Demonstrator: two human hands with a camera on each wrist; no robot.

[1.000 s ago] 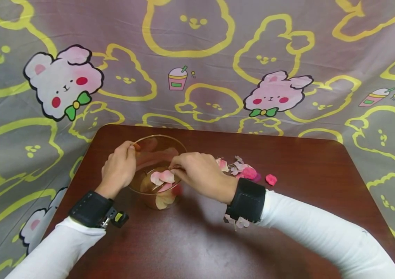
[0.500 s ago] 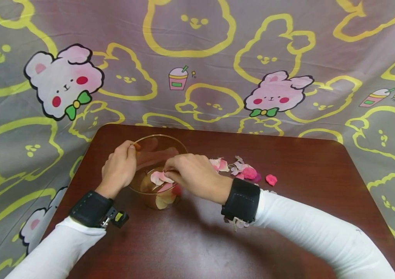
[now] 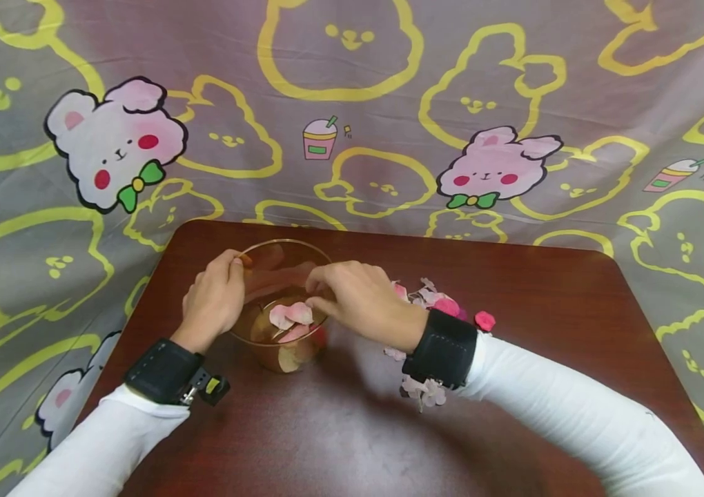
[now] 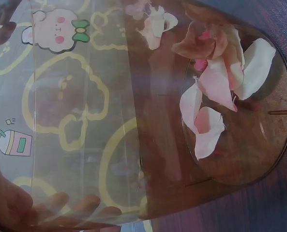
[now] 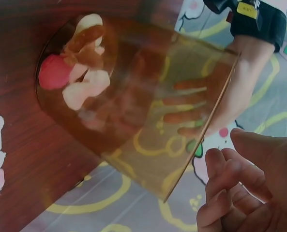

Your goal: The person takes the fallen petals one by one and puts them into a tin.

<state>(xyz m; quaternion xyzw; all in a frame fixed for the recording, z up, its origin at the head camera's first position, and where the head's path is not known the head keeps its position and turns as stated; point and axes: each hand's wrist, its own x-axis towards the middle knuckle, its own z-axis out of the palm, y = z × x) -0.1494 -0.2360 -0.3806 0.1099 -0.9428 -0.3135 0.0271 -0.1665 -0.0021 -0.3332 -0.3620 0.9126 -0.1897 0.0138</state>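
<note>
A clear amber container (image 3: 260,353) with a wide mouth stands on the table. My left hand (image 3: 212,293) holds its left side at the rim, fingers spread along the wall in the right wrist view. Pink and white flower petals (image 3: 290,316) lie at the bottom, along with a red petal (image 5: 55,72). At the right part of the rim is my right hand (image 3: 364,300), thumb and forefinger apart. Its loosely bent fingers (image 5: 218,208) have nothing between them in the right wrist view.
Right of the container is a loose heap of pink and pale petals (image 3: 446,307), partly hidden by the right hand. A lone deep pink petal (image 3: 485,321) lies beyond it. Pale blossoms (image 3: 424,392) lie under the right wrist. A patterned cloth (image 3: 383,83) hangs behind the brown table (image 3: 544,290).
My right hand first reached further left over the container's mouth with fingertips together, then drew back to the right and up, its thumb and fingers parting. The left hand stays at the rim.
</note>
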